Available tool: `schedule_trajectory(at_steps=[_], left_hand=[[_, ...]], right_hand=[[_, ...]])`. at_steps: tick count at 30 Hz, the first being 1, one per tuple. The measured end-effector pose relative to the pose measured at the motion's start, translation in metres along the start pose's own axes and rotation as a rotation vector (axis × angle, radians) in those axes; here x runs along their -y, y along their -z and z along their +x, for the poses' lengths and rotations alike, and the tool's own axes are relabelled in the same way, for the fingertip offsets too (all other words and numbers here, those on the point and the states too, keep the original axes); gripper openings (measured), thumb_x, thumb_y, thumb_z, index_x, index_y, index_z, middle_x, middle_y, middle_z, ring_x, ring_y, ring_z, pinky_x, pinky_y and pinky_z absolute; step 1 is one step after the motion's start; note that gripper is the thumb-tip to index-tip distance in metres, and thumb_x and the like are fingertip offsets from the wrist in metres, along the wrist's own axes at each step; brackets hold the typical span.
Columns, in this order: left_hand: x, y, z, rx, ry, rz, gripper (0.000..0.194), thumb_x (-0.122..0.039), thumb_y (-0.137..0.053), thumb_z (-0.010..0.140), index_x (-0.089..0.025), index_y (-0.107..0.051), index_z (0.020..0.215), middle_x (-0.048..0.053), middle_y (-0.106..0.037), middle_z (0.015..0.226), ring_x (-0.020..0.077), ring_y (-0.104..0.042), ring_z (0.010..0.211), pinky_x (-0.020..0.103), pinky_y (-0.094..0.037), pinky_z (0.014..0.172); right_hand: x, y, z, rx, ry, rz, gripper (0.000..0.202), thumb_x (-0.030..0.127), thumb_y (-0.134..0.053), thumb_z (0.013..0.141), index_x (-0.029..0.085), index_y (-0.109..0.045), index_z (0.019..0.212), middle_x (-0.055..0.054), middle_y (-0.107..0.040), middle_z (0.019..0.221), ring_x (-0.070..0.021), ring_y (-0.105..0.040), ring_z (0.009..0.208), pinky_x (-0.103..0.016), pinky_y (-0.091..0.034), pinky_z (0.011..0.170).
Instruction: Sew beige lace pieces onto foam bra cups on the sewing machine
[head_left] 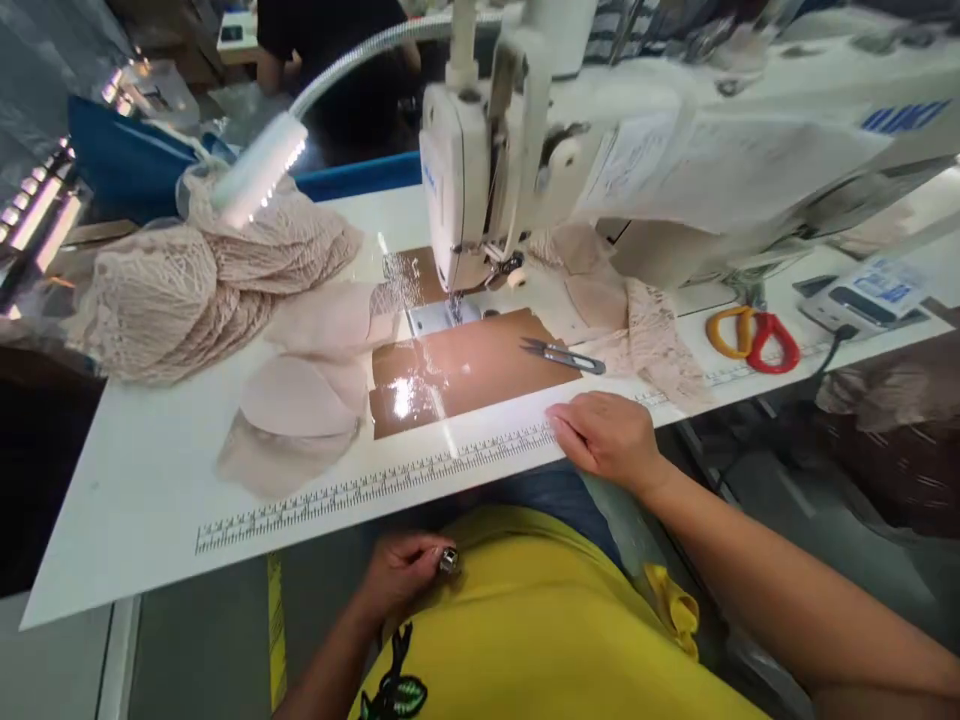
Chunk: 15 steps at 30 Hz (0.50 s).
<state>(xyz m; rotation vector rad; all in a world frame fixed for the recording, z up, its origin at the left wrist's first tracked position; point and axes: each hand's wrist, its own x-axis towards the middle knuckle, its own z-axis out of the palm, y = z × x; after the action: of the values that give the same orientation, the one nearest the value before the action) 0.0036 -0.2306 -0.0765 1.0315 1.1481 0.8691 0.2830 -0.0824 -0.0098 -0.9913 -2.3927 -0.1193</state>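
Low in front of the yellow shirt, my left hand [401,575] pinches a small shiny metal bobbin case [448,560], below the table edge. My right hand [609,437] rests at the front edge of the white table, its fingers curled closed beside the printed ruler [375,487]; whatever may be inside them is hidden. Just beyond it, grey thread snips [564,356] lie on a brown taped patch [465,370]. Above that patch stands the white sewing machine's head [461,190], with its presser foot [454,308] over the metal plate.
Beige lace pieces [161,300] are heaped at left, near smooth beige cups [300,395]. More lace fabric [652,330] lies right of the needle. Scissors with yellow and red handles [774,343] lie farther right. A lit gooseneck lamp [262,170] hangs over the heap. Another person [337,80] sits beyond.
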Motion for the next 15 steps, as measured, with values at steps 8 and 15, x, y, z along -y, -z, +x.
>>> schedule_trajectory(at_steps=[8, 15], left_hand=[[-0.067, -0.036, 0.009, -0.173, -0.841, 0.432, 0.027, -0.01, -0.059, 0.082, -0.021, -0.069, 0.105, 0.003, -0.074, 0.079, 0.0139, -0.069, 0.067, 0.022, -0.055, 0.061], [-0.076, -0.048, 0.018, -0.331, -1.018, 0.754, 0.032, -0.006, -0.059, 0.081, -0.018, -0.065, 0.11, 0.005, -0.072, 0.083, 0.0149, -0.067, 0.071, 0.024, -0.055, 0.063]], right_hand=[[0.059, 0.024, -0.006, 0.181, -0.199, 0.863, 0.016, 0.024, -0.053, 0.091, 0.018, -0.067, 0.098, -0.002, -0.072, 0.084, -0.0124, -0.065, 0.075, -0.022, -0.049, 0.068], [0.081, 0.023, -0.007, 0.438, -0.505, 1.594, 0.027, 0.035, -0.062, 0.086, 0.015, -0.068, 0.104, -0.002, -0.066, 0.083, -0.0103, -0.059, 0.069, -0.022, -0.048, 0.063]])
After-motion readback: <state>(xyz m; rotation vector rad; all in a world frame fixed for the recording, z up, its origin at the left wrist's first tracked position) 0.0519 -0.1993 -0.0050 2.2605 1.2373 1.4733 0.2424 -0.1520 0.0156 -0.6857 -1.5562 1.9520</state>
